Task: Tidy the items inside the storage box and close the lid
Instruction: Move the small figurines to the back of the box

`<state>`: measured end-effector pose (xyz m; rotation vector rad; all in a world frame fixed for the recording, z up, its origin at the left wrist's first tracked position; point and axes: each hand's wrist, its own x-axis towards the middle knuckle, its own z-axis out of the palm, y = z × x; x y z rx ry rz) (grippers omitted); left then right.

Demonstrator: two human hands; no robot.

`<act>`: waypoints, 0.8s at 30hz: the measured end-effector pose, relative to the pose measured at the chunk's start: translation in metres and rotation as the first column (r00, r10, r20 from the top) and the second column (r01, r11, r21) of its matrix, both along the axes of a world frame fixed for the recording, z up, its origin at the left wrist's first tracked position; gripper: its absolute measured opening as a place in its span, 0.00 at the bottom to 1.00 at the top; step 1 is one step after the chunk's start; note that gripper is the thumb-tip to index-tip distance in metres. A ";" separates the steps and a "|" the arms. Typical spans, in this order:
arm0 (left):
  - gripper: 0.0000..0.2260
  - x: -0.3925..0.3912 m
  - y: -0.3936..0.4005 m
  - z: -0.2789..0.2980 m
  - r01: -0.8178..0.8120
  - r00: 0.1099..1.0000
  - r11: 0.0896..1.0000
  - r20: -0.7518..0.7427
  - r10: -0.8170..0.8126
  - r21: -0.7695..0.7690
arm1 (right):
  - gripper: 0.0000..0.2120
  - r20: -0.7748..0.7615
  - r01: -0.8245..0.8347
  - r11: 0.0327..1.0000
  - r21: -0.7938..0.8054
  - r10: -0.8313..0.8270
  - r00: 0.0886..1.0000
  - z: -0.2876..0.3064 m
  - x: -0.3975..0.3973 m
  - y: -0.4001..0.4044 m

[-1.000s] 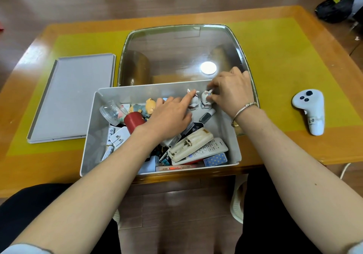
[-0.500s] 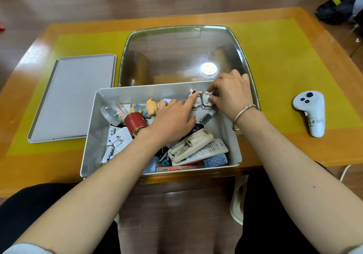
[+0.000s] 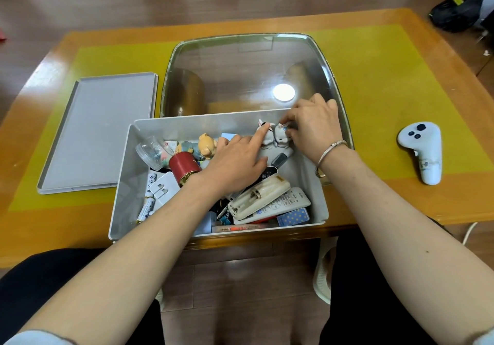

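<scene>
Nearest, below both grips, flat plastic remotes lie heaped in the grey box on the worktop. Left hand steadies one glossy cat figurine with a straight forefinger; right hand pinches its twin. Sorting seems midway; next, probably seat them upright. Left of the grips lies the flat lid.

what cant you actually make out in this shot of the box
Head view only:
- Items under the left hand in the storage box: covered by hand and forearm.
- Right hand fingers on the cat figurines: hidden behind its back, so the grip is unclear.
- Remote control button labels: too small.
- Black bag: partly cut off at the right edge.
</scene>
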<state>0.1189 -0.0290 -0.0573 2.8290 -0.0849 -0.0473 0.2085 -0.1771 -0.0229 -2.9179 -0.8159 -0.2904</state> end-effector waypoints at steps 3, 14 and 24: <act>0.29 -0.001 -0.001 -0.001 0.007 1.000 1.000 0.000 -0.007 -0.009 | 0.09 0.003 0.004 1.000 -0.010 -0.004 1.000 0.000 -0.001 0.000; 0.28 0.000 -0.003 -0.003 0.001 1.000 1.000 0.024 -0.001 0.003 | 0.07 0.004 0.011 1.000 -0.020 -0.011 1.000 -0.002 -0.001 0.004; 0.31 0.001 -0.004 -0.006 0.014 1.000 1.000 -0.023 -0.015 -0.020 | 0.08 -0.008 0.013 1.000 -0.014 -0.013 1.000 0.001 -0.001 0.002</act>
